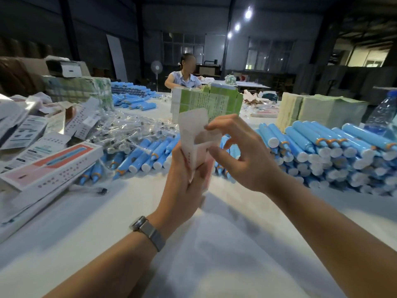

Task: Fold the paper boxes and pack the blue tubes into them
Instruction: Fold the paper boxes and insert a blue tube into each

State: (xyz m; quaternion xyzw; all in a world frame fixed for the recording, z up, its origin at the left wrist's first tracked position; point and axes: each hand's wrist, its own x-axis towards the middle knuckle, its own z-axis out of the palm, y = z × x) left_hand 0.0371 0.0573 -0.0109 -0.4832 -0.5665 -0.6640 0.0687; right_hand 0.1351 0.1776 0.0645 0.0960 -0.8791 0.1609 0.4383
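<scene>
Paper box (194,145) between both hands' fingers (211,126)

Looking forward and down from head height, close over the white table (214,244), both forearms entering from six o'clock, stacked blue tubes (335,155) at three o'clock, another person (183,79) seated at twelve.
</scene>
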